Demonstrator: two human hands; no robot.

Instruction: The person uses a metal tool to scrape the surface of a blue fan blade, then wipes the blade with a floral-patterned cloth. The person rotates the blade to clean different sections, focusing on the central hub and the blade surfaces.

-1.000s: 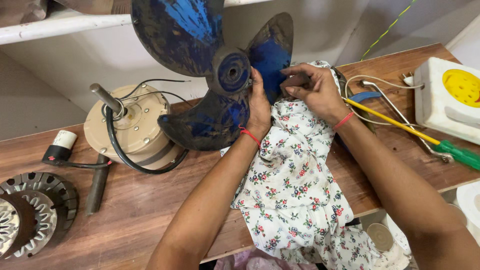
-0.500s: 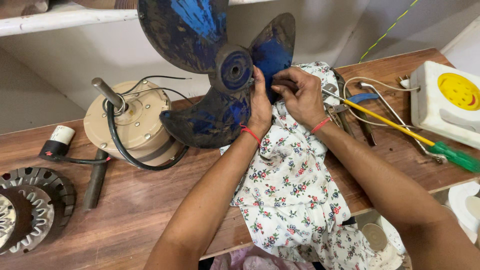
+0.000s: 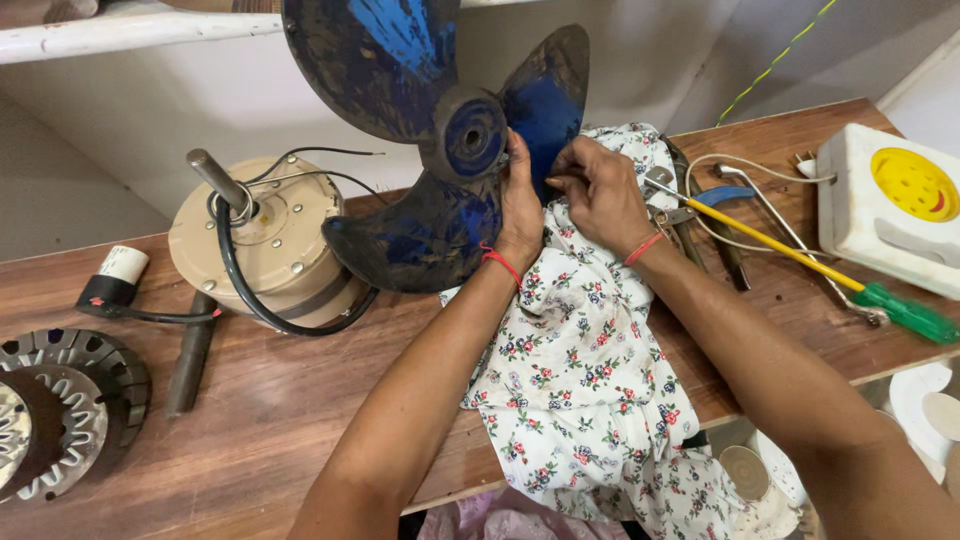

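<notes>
A dusty blue three-bladed fan propeller [image 3: 440, 130] stands upright on the wooden bench. My left hand [image 3: 518, 205] grips it at the hub and lower blade. My right hand [image 3: 600, 190] presses a bunched part of a white floral cloth [image 3: 590, 370] against the right blade's edge. The cloth drapes down over the bench's front edge. Both wrists wear a red thread.
A beige fan motor [image 3: 265, 245] with shaft and black cable sits left of the propeller. Metal stator rings [image 3: 60, 400] lie at far left. A yellow-shafted green-handled screwdriver [image 3: 830, 275], pliers [image 3: 700, 205], wires and a white box with a yellow disc [image 3: 890, 205] lie to the right.
My right hand has slid with the cloth leftward onto the right blade. The propeller stays upright in my left hand, and the view has shifted slightly.
</notes>
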